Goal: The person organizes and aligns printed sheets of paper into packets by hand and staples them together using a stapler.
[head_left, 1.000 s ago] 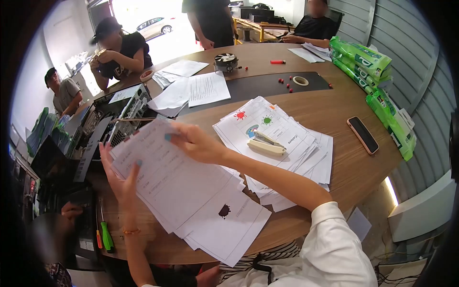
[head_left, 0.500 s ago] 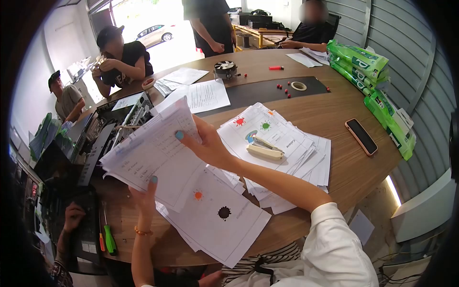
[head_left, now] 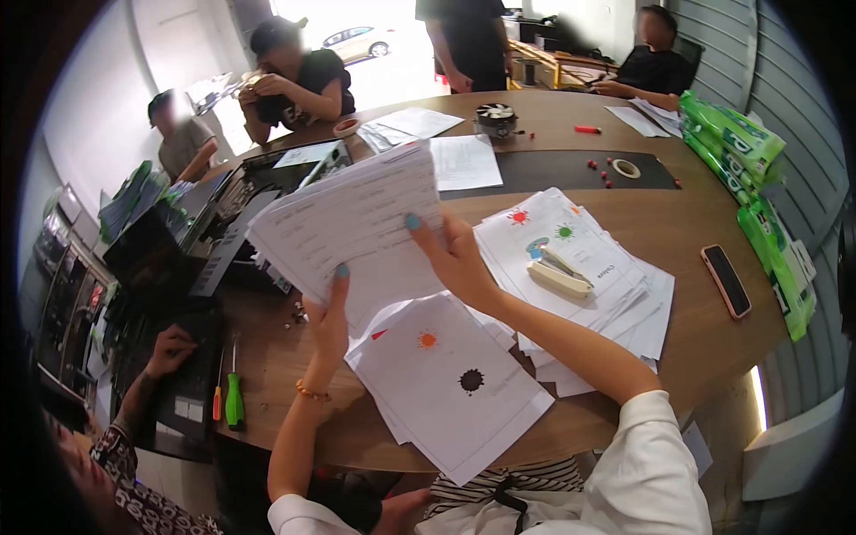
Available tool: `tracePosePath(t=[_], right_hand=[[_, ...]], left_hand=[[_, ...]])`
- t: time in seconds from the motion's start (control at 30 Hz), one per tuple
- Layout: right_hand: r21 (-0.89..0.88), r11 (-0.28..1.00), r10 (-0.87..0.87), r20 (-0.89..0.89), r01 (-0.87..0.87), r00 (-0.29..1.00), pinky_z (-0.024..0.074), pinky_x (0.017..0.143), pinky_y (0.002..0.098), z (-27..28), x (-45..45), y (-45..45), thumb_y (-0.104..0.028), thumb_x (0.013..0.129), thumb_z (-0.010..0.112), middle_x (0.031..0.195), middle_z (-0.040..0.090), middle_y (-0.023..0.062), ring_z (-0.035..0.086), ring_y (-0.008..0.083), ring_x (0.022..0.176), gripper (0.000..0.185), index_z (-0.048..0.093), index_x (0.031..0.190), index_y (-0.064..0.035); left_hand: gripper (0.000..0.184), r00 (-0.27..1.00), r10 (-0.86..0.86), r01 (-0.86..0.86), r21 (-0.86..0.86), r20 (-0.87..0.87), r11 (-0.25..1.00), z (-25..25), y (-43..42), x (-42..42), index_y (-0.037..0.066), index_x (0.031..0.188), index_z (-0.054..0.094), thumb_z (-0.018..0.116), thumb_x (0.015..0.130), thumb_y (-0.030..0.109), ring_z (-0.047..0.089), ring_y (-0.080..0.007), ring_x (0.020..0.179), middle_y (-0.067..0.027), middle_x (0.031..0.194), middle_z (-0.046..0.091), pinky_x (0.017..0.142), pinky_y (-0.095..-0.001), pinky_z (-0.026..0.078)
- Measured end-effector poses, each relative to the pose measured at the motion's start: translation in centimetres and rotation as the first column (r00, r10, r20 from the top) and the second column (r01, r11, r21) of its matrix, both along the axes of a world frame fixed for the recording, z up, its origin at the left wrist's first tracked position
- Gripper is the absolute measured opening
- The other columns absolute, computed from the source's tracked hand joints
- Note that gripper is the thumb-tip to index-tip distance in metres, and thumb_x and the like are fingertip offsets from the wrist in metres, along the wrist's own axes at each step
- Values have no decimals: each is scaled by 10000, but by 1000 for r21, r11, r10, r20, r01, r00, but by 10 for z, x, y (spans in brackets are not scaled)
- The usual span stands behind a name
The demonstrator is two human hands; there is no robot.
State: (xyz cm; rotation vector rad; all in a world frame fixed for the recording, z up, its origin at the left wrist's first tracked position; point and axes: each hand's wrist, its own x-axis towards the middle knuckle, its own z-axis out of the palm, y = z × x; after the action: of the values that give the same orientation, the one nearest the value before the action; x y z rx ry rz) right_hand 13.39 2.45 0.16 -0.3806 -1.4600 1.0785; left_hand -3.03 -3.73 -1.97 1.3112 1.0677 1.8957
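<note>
A thick stack of printed paper sheets (head_left: 357,227) is held up, tilted, over the table. My left hand (head_left: 330,325) grips its lower edge, thumb on the front. My right hand (head_left: 456,267) clasps its right edge, thumb also on the front page; the fingers behind are hidden. Just below lie worksheets (head_left: 508,419) printed with an orange and a black splat, overlapping the table's near edge. To the right of my right hand is a messy pile of worksheets (head_left: 615,325) with red and green splats. A cream stapler (head_left: 560,280) rests on that pile.
A phone (head_left: 726,281) and green packs (head_left: 736,143) line the right side. A tape roll (head_left: 626,168), small red balls and a cooling fan (head_left: 496,119) sit farther back. At left are an opened computer case (head_left: 259,192), screwdrivers (head_left: 234,401) and a co-worker's hand (head_left: 171,349). Other people surround the table.
The view has swung left, so the table's things sit farther right in it. Both hands still hold the stack, whose front page now looks flatter and faces me more squarely.
</note>
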Motion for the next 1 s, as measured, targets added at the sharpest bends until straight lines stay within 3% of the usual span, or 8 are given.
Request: tracePosePath(t=[0.27,0.4,0.5,0.57,0.6,0.67,0.97,1.0], right_hand=[[82,990,-120,62,115,991,448,645,250,-3,-3,5,-154,894,489,826,608,101,529,98,734,232,521,1052,12],[95,990,-103,25,101,994,442,635,240,20,3,0,-161,904,474,824,604,86,516,85,725,235,520,1054,14],[40,999,-32,54,30,998,437,633,227,24,2,-7,-168,908,471,830,601,71,511,75,728,238,526,1053,12],[-9,999,49,39,-49,998,434,636,220,27,-2,-16,-172,910,469,835,601,64,511,70,734,238,530,1050,10],[-15,998,68,53,-67,996,433,643,217,30,-3,-23,-173,911,466,845,601,61,512,70,741,241,532,1056,8],[-20,996,84,67,-83,994,432,649,214,34,-3,-31,-173,912,463,854,601,58,513,70,748,243,533,1061,6],[-308,930,255,155,-198,954,434,698,240,15,13,-32,-234,894,493,845,596,72,514,86,776,300,556,1039,20],[-338,935,243,402,-104,883,441,707,260,22,23,-31,-255,888,499,863,596,90,531,110,791,325,552,1024,35]], left_hand=[[359,968,-2,4,8,-251,1000,5,3,-13,-50,1125,486,587,838,139,460,-120,987,-90,1084,527,842,-249,374],[685,542,673,-318,618,-504,719,80,-3,-22,-11,1291,301,670,744,173,373,-263,1181,-167,1331,335,972,-355,307],[600,261,827,-319,765,-497,560,148,-25,5,19,1246,408,668,729,176,437,-287,1141,-174,1274,427,963,-381,320],[436,146,513,-139,495,-846,857,172,-25,9,14,1115,547,655,721,164,553,-262,988,-158,1089,576,881,-364,397],[436,148,515,-147,497,-844,855,178,-20,7,14,1115,547,655,721,164,553,-262,988,-158,1089,576,881,-364,397],[271,408,39,0,43,-912,999,185,-10,4,-18,937,631,641,718,141,615,-187,724,-128,822,649,701,-301,471],[282,575,-414,82,-453,-706,887,127,38,-29,-68,889,648,660,696,138,545,-87,531,-94,672,629,512,-220,428],[287,586,-448,89,-496,-675,864,118,41,-30,-67,882,650,669,686,142,543,-86,531,-91,670,628,510,-224,428]])
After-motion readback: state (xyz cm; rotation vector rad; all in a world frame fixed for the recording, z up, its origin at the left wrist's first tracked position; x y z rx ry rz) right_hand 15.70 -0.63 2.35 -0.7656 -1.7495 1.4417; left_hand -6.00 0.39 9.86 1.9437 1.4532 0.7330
